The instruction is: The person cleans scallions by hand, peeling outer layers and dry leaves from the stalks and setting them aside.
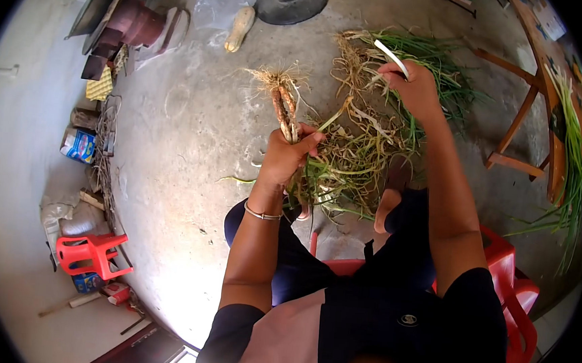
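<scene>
My left hand (287, 155) is closed round a small bunch of rooted stalks (285, 107), whose brown stems and pale, hairy roots point up and away. A thin green leaf sticks out beside its thumb. Raised over the right part of the pile, my right hand (412, 85) holds a white-handled tool (391, 57) pinched in its fingers; the tool's working end is hidden. Below and between the hands lies a heap of pulled leaves and roots (357, 149) on the concrete floor, with long green onions (441, 60) behind it.
A wooden table (547, 85) with green onions (571, 127) hanging over its edge stands at right. A squash (240, 28) and plastic bag (219, 8) lie by a round black base (292, 3). Far left are a red stool (93, 255) and boxes.
</scene>
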`<control>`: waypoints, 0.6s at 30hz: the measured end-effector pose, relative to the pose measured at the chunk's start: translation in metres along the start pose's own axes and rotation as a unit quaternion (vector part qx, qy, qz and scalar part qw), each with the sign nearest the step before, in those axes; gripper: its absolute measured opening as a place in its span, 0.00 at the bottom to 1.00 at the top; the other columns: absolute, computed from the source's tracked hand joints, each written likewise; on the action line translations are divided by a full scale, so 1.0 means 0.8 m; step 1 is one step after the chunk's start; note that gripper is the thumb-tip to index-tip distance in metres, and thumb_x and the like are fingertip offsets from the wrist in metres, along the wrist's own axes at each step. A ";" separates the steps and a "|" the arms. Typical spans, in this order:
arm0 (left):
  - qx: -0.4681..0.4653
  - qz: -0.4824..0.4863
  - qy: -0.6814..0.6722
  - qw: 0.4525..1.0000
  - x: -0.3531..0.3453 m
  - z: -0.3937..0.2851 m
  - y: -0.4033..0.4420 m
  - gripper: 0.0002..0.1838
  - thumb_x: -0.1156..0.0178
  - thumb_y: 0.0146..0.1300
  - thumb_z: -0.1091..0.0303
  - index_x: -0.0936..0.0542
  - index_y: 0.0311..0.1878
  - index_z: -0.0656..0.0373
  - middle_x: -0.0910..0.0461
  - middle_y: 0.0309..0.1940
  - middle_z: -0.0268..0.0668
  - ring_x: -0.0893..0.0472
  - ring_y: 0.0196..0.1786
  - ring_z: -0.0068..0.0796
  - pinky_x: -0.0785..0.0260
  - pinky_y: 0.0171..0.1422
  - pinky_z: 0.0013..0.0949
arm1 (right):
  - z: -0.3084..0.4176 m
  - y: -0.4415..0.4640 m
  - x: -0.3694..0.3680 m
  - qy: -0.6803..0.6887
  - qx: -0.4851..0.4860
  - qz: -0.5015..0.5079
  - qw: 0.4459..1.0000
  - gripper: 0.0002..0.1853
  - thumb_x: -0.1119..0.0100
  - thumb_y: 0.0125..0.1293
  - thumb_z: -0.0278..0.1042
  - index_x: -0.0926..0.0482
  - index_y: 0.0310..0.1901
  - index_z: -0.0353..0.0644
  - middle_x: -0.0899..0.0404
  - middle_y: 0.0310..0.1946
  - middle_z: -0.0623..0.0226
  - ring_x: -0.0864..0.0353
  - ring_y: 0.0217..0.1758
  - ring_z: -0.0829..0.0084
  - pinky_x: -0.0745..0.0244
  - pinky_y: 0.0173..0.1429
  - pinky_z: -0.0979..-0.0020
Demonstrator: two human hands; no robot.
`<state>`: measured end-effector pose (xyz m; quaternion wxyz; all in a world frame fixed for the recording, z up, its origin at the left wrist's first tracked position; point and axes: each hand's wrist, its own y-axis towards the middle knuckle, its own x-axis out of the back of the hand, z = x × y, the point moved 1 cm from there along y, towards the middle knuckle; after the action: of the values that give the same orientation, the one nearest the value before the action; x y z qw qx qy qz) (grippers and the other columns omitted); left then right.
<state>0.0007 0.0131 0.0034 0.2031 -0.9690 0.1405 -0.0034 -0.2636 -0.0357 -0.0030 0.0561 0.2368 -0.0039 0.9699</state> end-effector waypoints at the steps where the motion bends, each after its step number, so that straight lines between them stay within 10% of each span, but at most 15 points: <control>1: -0.001 -0.002 -0.001 1.000 0.001 0.000 0.000 0.07 0.39 0.55 0.68 0.22 0.32 0.63 0.26 0.16 0.29 0.38 0.14 0.12 0.50 0.17 0.18 | 0.002 -0.001 -0.002 0.000 0.001 0.002 1.000 0.10 0.42 0.55 0.25 0.22 0.41 0.37 0.23 0.29 0.70 0.26 0.29 0.80 0.29 0.36 0.75; 8: 0.001 -0.021 0.042 0.999 -0.006 -0.008 -0.001 0.07 0.37 0.53 0.70 0.22 0.32 0.64 0.27 0.17 0.28 0.33 0.19 0.14 0.45 0.22 0.20 | 0.039 -0.036 -0.047 -0.004 0.272 0.145 0.951 0.12 0.39 0.51 0.26 0.21 0.40 0.39 0.27 0.36 0.65 0.26 0.37 0.68 0.30 0.42 0.71; 18: -0.045 -0.022 0.072 0.996 0.000 0.000 0.002 0.07 0.38 0.56 0.68 0.22 0.31 0.63 0.31 0.16 0.25 0.38 0.16 0.11 0.50 0.19 0.18 | 0.047 -0.052 -0.066 -0.049 0.245 0.175 0.952 0.09 0.38 0.52 0.30 0.22 0.35 0.39 0.24 0.24 0.61 0.25 0.26 0.64 0.32 0.31 0.68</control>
<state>0.0005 0.0119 0.0032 0.1491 -0.9772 0.1336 -0.0709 -0.1955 -0.0011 0.0053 -0.1747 0.2857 0.1901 0.9229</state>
